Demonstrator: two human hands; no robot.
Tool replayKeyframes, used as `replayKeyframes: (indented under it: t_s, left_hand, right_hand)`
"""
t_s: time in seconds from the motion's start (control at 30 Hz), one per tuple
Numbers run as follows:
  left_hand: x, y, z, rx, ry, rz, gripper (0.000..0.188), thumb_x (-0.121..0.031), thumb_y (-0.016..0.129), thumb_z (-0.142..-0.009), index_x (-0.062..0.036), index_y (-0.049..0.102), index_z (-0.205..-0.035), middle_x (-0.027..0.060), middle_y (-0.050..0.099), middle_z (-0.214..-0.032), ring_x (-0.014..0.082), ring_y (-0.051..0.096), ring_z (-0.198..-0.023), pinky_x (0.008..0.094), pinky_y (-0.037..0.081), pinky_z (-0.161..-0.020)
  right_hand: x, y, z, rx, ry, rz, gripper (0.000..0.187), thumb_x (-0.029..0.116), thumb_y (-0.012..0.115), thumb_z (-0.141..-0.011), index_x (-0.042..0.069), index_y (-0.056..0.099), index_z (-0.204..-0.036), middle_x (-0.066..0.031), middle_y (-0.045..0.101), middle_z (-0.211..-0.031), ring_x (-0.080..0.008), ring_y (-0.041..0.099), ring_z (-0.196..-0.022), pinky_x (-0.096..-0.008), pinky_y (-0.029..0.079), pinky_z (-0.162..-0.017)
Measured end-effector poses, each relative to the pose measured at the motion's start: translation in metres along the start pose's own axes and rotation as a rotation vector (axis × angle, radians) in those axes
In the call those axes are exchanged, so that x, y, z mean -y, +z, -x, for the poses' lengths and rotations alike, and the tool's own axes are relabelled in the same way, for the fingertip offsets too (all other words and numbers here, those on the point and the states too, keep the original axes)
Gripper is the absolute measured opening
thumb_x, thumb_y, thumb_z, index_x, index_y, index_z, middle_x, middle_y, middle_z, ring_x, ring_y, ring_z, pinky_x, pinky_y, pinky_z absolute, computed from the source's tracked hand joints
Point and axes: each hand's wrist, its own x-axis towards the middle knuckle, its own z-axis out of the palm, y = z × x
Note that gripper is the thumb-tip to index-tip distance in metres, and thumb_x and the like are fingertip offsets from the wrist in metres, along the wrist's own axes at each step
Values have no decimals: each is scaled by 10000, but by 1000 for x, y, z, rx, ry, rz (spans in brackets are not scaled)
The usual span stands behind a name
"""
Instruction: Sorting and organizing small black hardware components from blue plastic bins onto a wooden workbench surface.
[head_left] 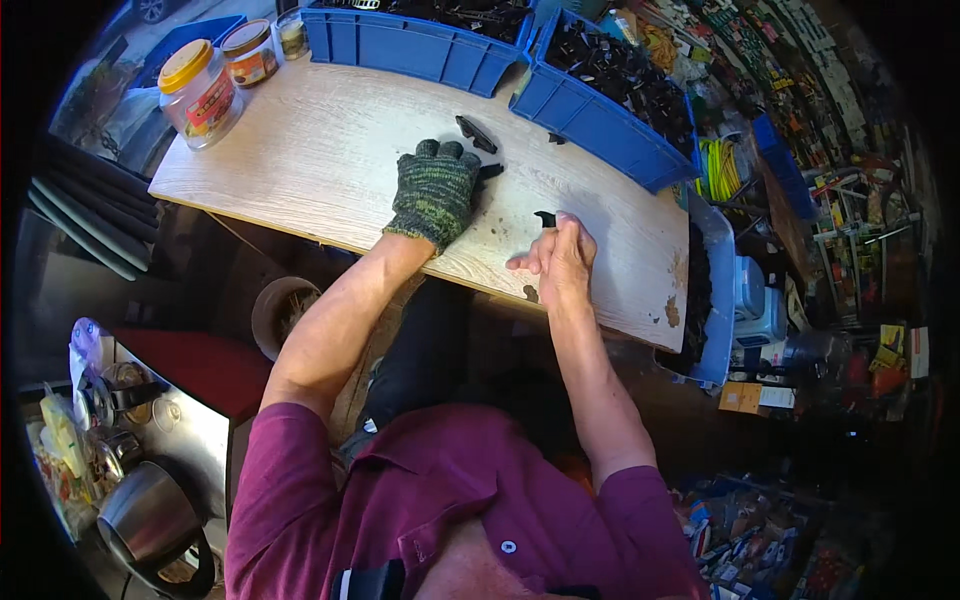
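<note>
My left hand (pixel 434 195), in a dark green knitted glove, is closed near the table's front edge. From the thumb side of the glove pokes a small black part (pixel 490 172); the rest of it is hidden under the fingers. My bare right hand (pixel 564 256) pinches a small black hooked piece (pixel 546 217) between thumb and forefinger, a little above the table. Beyond the glove lies a longer black part (pixel 477 134), apart from both hands. A small black fragment (pixel 556 138) rests near the right blue crate.
Two blue crates (pixel 400 48) (pixel 610 118) full of black parts line the table's far edge. Jars with yellow (pixel 200 100) and brown lids (pixel 248 55) stand at the far left. The wooden table (pixel 300 150) has worn spots. Right of it sits another blue crate (pixel 716 340).
</note>
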Motion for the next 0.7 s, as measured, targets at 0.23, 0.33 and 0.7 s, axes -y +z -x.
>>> replayKeyframes:
  t_s: [0.23,0.33,0.7]
  left_hand:
    - [-27,0,29,100,72,750,191,-149,609,-932,-27,661,-1069,166,691,-1015,361,658,-922,418,519,-784]
    - [-33,11,34,85,137,895,194,-186,586,-935,-53,665,-1052,147,688,-1002,354,647,-924,440,514,-775]
    - [-49,23,31,96,-72,978,253,-186,547,-961,-33,654,-1130,170,673,-1085,353,639,-982,413,507,-840]
  right_hand:
    - [7,-11,-8,-105,-79,-138,205,235,518,-950,68,487,-835,4,312,-505,-126,373,-397,-433,549,-443]
    - [4,-9,-7,-103,-99,-152,202,233,518,-942,66,486,-834,2,311,-509,-132,366,-389,-431,545,-434]
    - [-8,-7,1,-112,-148,-114,146,172,498,-944,55,493,-856,-19,364,-481,-132,367,-391,-404,526,-428]
